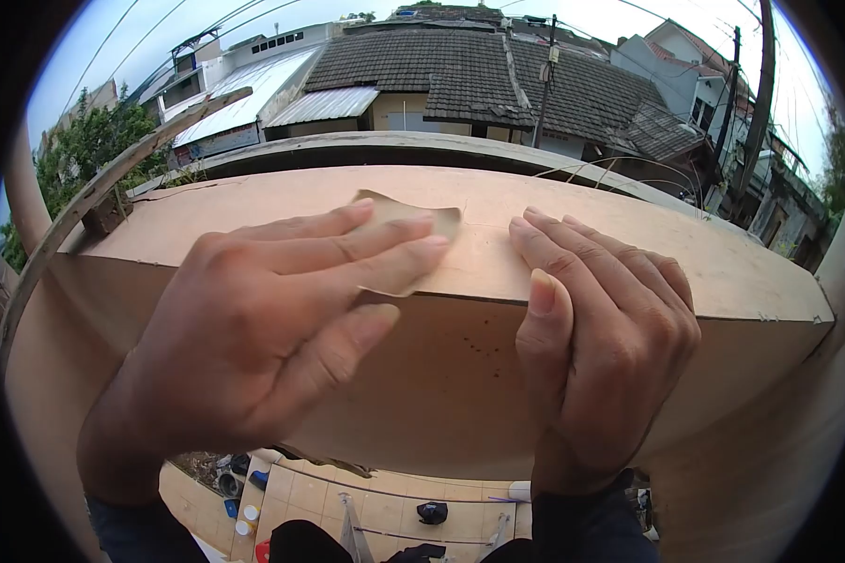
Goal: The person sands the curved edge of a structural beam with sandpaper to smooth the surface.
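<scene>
My left hand (272,328) lies flat on a small tan piece of sandpaper (413,218), pressing it onto the top edge of a large light-brown plywood box (629,253). The fingers cover most of the sheet; only its far corner shows. My right hand (601,338) rests beside it on the same edge, fingers laid over the top face and thumb against the front panel (441,385), holding nothing. A few small dark specks mark the front panel between the hands.
Below the box I see a tiled floor (385,497) with small containers and dark objects. A wooden strip (113,178) slants at the left. Tiled roofs (460,70), a utility pole and wires lie beyond.
</scene>
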The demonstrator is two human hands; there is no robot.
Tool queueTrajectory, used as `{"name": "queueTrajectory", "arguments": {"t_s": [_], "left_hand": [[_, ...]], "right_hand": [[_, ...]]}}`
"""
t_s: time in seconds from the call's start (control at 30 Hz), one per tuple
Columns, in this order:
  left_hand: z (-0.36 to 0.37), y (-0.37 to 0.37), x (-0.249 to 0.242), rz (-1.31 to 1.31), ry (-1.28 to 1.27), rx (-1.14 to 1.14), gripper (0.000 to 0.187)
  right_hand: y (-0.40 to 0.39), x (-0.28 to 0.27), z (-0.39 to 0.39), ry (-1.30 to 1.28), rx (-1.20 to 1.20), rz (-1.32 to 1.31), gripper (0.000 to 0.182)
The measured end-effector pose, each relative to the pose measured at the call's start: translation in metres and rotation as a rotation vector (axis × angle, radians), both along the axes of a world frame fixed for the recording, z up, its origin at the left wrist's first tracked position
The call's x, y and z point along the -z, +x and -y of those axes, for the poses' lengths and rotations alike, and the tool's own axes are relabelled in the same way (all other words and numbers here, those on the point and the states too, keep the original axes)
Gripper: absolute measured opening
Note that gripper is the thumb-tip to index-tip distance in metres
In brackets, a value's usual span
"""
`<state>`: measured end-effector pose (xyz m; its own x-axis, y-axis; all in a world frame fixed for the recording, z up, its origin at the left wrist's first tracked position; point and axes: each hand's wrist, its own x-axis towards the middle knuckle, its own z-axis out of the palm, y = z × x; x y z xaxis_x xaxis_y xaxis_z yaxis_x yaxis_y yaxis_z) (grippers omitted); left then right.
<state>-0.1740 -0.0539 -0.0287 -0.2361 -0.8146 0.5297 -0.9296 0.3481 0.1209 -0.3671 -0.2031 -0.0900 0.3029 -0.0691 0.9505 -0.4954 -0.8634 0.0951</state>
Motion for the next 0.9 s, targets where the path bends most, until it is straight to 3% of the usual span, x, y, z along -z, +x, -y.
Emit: {"name": "queueTrajectory", "arguments": {"t_s": [0.03, 0.1, 0.17, 0.2, 0.27, 0.3, 0.37, 0.47, 0.57, 0.63, 0.7, 0.73, 0.77, 0.83, 0.87, 0.9], "left_hand": [[0.009, -0.005, 0.001, -0.009, -0.005, -0.008, 0.046], [0.034, 0.0, -0.008, -0.085, 0.071, 0.212, 0.045], [0.047, 0.008, -0.052, -0.313, 0.51, -0.129, 0.045], [0.058, 0.009, -0.062, -0.303, 0.511, -0.123, 0.045], [0.077, 0.006, -0.078, 0.196, 0.417, -0.18, 0.044], [0.083, -0.005, -0.088, 0.148, 0.496, -0.245, 0.042], [0.106, -0.004, -0.105, 0.043, 0.464, -0.067, 0.04], [0.119, -0.008, -0.12, -0.019, 0.452, 0.002, 0.041], [0.143, 0.018, -0.094, -0.022, 0.16, 0.216, 0.047], [0.146, 0.022, -0.101, -0.09, 0.22, 0.397, 0.047], [0.153, 0.027, -0.095, -0.368, -0.099, 0.498, 0.047], [0.155, 0.025, -0.09, -0.41, -0.069, 0.521, 0.048], [0.153, 0.023, -0.081, -0.565, 0.002, 0.497, 0.043], [0.161, 0.028, -0.068, -0.444, 0.13, 0.632, 0.036], [0.164, 0.028, -0.065, -0.402, 0.225, 0.67, 0.032], [0.165, 0.028, -0.064, -0.395, 0.242, 0.675, 0.032]], "right_hand": [[0.001, -0.001, 0.0, -0.005, -0.008, -0.009, 0.044], [0.0, -0.001, 0.0, -0.007, -0.002, 0.007, 0.043], [0.001, 0.001, -0.002, 0.014, 0.002, 0.021, 0.042], [0.001, 0.0, -0.001, 0.011, -0.003, 0.023, 0.041], [0.0, -0.002, -0.001, 0.002, 0.005, 0.019, 0.04], [-0.001, -0.001, -0.002, 0.0, 0.005, 0.005, 0.04], [-0.001, -0.003, -0.005, 0.015, 0.01, 0.004, 0.039], [-0.002, -0.005, -0.003, 0.022, 0.016, 0.013, 0.043], [-0.001, -0.003, -0.004, 0.033, 0.021, 0.052, 0.051], [-0.001, -0.004, -0.004, 0.039, 0.025, 0.051, 0.056], [0.0, -0.005, -0.006, 0.1, -0.022, 0.119, 0.061], [-0.006, -0.003, -0.009, 0.156, -0.08, 0.073, 0.078], [-0.006, -0.004, -0.004, 0.146, -0.069, 0.081, 0.078], [0.004, -0.003, 0.011, 0.026, -0.246, 0.355, 0.096], [-0.004, -0.009, 0.004, 0.129, -0.116, 0.304, 0.11], [-0.006, -0.02, 0.003, 0.215, -0.074, 0.325, 0.109]]}}
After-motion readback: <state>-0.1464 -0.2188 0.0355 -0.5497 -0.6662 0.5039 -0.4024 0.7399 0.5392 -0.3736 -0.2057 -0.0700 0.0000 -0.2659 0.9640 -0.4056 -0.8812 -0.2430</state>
